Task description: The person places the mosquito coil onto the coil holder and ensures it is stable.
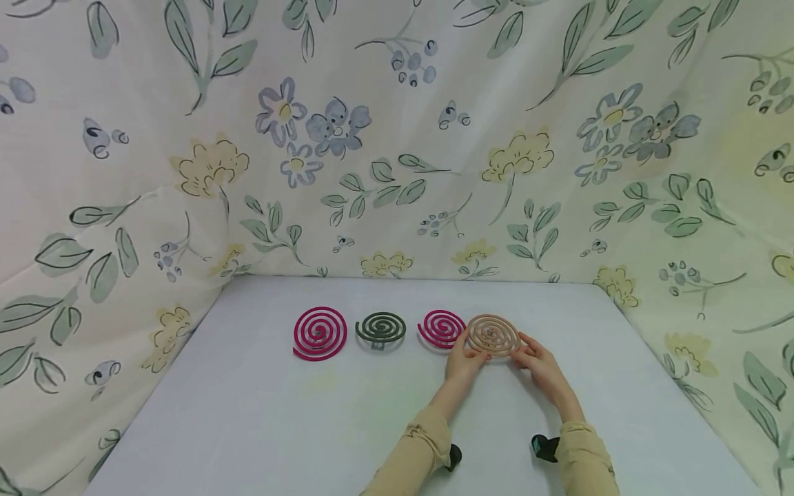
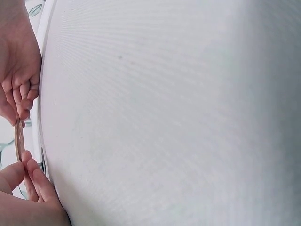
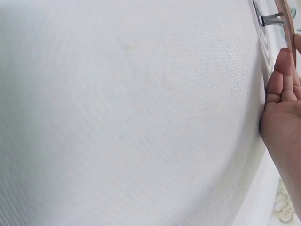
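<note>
A beige mosquito coil [image 1: 492, 335] is held at its near edge by both hands. At its left edge the left hand [image 1: 462, 359] pinches it between thumb and fingers; the right hand [image 1: 542, 363] pinches the right edge. The left wrist view shows the coil [image 2: 19, 141] edge-on between the left hand [image 2: 35, 195] and the right hand. Under the coil in the right wrist view is a metal stand [image 3: 273, 20], with the right hand [image 3: 284, 101] beside it. A magenta coil [image 1: 441, 328] lies close to the left hand, partly hidden by it.
Farther left stands a dark green coil [image 1: 381, 327] raised on a small metal stand. Another magenta coil [image 1: 320, 334] is at the far left of the row. The white table [image 1: 279, 427] meets a floral cloth [image 1: 397, 151] at its back and sides.
</note>
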`<state>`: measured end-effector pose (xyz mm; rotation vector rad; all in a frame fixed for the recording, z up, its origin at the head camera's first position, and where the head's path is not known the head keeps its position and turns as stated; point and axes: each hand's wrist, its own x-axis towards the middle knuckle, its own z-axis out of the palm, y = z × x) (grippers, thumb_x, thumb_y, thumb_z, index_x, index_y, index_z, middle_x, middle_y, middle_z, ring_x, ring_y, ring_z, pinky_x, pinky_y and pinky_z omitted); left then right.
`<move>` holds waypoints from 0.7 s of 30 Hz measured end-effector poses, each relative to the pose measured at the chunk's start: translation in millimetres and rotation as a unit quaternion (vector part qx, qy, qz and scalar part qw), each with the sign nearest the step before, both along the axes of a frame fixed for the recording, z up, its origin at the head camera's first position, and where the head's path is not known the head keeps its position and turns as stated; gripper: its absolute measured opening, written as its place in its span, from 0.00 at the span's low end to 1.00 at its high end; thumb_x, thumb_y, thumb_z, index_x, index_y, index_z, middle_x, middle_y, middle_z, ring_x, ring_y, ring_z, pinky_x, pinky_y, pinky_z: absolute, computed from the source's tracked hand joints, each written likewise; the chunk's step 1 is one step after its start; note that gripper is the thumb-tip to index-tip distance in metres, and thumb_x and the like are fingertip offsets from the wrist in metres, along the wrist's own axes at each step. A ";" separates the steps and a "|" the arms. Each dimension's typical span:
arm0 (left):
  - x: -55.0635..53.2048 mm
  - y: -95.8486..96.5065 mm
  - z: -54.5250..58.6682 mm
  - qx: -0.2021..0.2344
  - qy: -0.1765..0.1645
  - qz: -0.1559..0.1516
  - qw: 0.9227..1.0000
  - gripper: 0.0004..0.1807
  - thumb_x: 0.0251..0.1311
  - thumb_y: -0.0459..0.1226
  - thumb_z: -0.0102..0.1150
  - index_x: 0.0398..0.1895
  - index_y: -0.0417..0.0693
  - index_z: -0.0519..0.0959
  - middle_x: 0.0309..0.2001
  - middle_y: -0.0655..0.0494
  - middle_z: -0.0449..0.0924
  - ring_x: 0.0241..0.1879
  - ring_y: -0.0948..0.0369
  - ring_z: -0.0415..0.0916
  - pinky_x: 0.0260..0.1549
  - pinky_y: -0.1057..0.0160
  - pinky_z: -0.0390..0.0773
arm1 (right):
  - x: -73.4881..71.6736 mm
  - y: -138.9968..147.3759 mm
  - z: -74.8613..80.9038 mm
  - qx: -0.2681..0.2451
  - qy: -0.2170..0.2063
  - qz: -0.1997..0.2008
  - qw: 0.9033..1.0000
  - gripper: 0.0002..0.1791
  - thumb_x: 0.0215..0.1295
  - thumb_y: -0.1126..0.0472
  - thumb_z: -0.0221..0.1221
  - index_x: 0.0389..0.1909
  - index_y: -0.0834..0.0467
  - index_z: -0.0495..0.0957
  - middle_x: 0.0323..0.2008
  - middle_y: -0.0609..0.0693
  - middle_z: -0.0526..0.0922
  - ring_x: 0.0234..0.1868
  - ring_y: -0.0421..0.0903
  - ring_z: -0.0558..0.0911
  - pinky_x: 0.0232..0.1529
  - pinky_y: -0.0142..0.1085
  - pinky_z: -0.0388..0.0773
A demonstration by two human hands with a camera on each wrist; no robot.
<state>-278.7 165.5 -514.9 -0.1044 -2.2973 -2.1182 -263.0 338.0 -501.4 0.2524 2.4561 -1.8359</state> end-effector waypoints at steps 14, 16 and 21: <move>0.5 0.5 1.5 -0.004 -0.007 0.002 1.000 0.33 0.51 0.25 0.63 0.63 0.38 0.67 0.25 0.42 0.83 0.23 0.65 0.78 0.25 0.74 0.69 | -0.3 1.1 -1.7 -0.009 0.011 0.002 1.000 0.37 0.67 0.62 0.54 0.72 0.66 0.48 0.29 0.35 0.74 0.32 0.31 0.74 0.39 0.25 0.70; 0.6 0.7 1.7 -0.004 -0.006 0.003 1.000 0.32 0.51 0.25 0.63 0.63 0.38 0.68 0.25 0.42 0.83 0.24 0.64 0.79 0.26 0.74 0.70 | -0.5 1.2 -2.2 -0.013 0.011 0.002 1.000 0.37 0.67 0.63 0.54 0.72 0.66 0.48 0.29 0.35 0.74 0.32 0.31 0.74 0.39 0.25 0.70; 2.5 -0.1 4.2 -0.006 0.002 0.005 1.000 0.32 0.51 0.26 0.63 0.63 0.37 0.68 0.25 0.42 0.83 0.25 0.60 0.81 0.26 0.75 0.70 | -0.8 1.4 -3.0 -0.021 0.011 0.003 1.000 0.38 0.66 0.63 0.54 0.72 0.66 0.48 0.29 0.35 0.74 0.32 0.31 0.74 0.39 0.25 0.70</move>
